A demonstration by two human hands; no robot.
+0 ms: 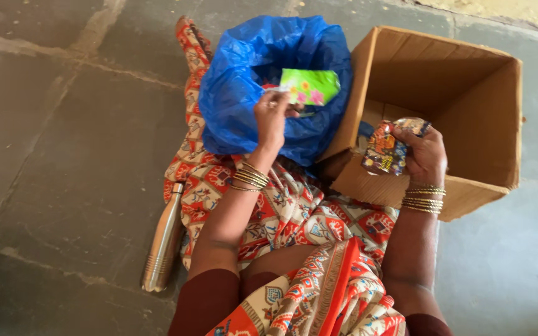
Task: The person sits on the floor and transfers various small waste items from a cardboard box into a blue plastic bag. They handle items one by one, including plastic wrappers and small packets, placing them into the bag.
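- So we've got our left hand pinching a green packet by its left end; its long side runs roughly level, sticking out rightward over the open blue plastic bag.
- Left forearm reaches straight up from the lap, wrist bent a bit, bangles stacked.
- Right hand is closed around a dark, colourful packet, tilted, held at the cardboard box mouth.
- Steel bottle lies on the stone floor beside our left leg.
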